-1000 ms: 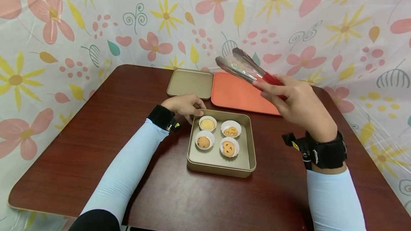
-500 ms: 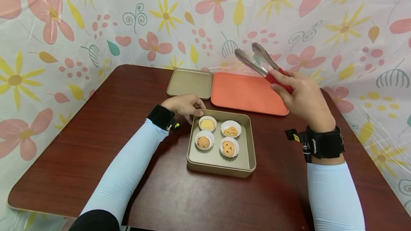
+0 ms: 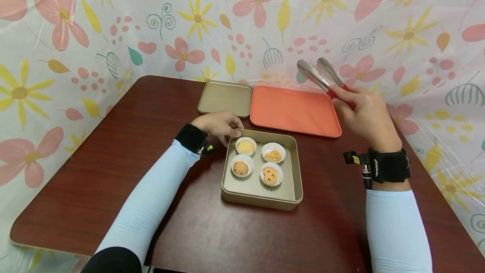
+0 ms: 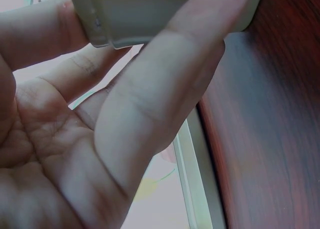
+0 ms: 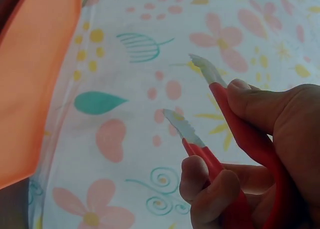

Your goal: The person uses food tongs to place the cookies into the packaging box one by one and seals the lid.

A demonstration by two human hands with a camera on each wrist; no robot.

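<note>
My left hand [image 3: 221,125] grips the far left corner of a square gold tin [image 3: 261,199], thumb at the rim; the left wrist view shows the thumb [image 4: 150,84] across the tin's corner [image 4: 135,19]. Inside the tin stand paper cups with cookies: a pale yellow one [image 3: 245,147], a pretzel-shaped one [image 3: 273,156], a chocolate chip one [image 3: 240,168] and a round one with holes [image 3: 270,175]. My right hand [image 3: 369,115] holds metal tongs [image 3: 322,80] by their red handles [image 5: 250,124], raised near the orange tray. The tongs' arms stand apart, nothing between their tips.
Behind the tin lies an orange tray [image 3: 295,111]. A flat gold lid [image 3: 225,99] lies at the tray's left side. All stand on a dark brown table [image 3: 113,172], backed by a flower-patterned cloth [image 3: 151,24].
My right hand has moved to the right with the tongs, uncovering the orange tray's right corner. My left hand, the tin and the cookies have stayed put.
</note>
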